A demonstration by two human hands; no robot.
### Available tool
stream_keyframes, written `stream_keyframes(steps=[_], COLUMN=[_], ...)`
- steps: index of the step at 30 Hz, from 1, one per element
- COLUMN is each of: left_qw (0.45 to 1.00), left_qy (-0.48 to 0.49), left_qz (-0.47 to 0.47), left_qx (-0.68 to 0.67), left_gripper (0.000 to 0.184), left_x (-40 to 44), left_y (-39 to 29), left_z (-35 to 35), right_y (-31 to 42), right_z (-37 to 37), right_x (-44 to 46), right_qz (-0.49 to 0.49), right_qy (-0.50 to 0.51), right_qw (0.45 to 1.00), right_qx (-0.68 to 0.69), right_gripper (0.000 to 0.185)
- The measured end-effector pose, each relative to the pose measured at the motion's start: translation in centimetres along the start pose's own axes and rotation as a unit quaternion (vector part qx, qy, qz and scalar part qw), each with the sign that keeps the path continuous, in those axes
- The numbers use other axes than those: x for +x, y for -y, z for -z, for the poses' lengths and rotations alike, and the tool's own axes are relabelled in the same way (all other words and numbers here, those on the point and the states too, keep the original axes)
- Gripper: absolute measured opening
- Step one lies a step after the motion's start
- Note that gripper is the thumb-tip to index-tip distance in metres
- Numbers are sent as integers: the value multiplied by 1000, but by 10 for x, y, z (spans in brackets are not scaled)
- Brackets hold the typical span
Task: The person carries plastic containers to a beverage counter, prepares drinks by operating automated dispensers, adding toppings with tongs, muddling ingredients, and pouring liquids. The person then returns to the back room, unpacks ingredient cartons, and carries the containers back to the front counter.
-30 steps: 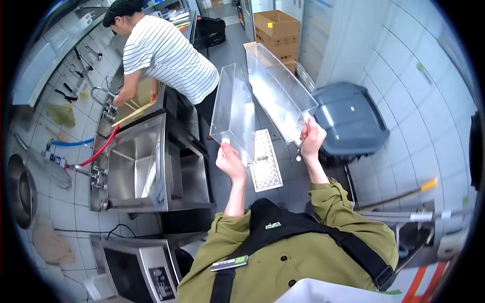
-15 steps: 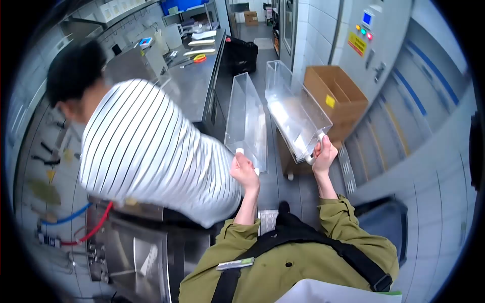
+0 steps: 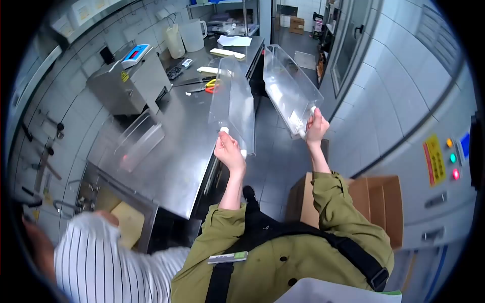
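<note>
My left hand (image 3: 231, 150) is closed round the white handle of a long clear plastic bin (image 3: 236, 108), which overlaps the right edge of the steel counter (image 3: 177, 151) in view. In my right hand (image 3: 317, 126) is the white handle of a second clear bin (image 3: 289, 88), held over the floor. Both bins point away from me and stand apart from each other. Another clear container (image 3: 139, 141) rests on the counter to the left.
A steel machine (image 3: 129, 83), scissors (image 3: 211, 85), jugs (image 3: 193, 36) and white paper (image 3: 234, 41) are on the counter. A co-worker in a striped shirt (image 3: 101, 257) is by the sink at lower left. An open cardboard box (image 3: 386, 207) stands at lower right.
I have moved forward past the co-worker, who is now at lower left. The counter has come closer, and the cardboard box now lies beside my right arm. Both bins remain in my hands.
</note>
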State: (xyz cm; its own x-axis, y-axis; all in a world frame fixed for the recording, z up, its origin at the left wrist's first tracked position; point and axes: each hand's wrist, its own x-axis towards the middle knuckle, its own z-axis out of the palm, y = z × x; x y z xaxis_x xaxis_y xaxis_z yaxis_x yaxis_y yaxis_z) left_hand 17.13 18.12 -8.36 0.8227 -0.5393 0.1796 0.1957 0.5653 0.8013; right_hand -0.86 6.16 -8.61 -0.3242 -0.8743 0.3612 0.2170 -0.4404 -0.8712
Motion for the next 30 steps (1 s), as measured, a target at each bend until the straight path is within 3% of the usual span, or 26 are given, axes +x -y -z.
stream_keyframes(steps=[3, 7, 11, 17, 20, 24, 27, 29, 30], left_qw=[999, 995, 979, 936, 877, 852, 845, 837, 824], left_qy=[-39, -62, -100, -210, -255, -367, -378, -387, -384], left_qz=[6, -18, -86, -167, -258, -224, -256, -242, -241], left_qx=[-1, 74, 155, 228, 316, 300, 277, 302, 341], left_gripper=[40, 39, 38, 35, 33, 33, 34, 36, 37], left_x=[93, 199, 283, 360, 401, 438, 457, 467, 470], left_y=[58, 115, 189, 333, 381, 409, 434, 443, 446], left_z=[-46, -113, -167, -217, -249, -301, -308, -316, -319], right_y=[-64, -135, -215, -361, -410, -450, -459, -459, -480], right_z=[-72, -150, -205, -268, -299, -343, -363, -366, -359], right_x=[83, 193, 302, 442, 496, 537, 551, 567, 566], right_qz=[-14, -41, 0, 33, -78, -122, -213, -80, -53], right_qy=[-38, -16, 71, 208, 286, 347, 428, 483, 403], right_qw=[999, 999, 995, 974, 955, 929, 873, 872, 913], right_qx=[22, 29, -69, -84, 7, 43, 98, 15, 14], right_gripper=[44, 40, 47, 47, 44, 45, 39, 34, 31])
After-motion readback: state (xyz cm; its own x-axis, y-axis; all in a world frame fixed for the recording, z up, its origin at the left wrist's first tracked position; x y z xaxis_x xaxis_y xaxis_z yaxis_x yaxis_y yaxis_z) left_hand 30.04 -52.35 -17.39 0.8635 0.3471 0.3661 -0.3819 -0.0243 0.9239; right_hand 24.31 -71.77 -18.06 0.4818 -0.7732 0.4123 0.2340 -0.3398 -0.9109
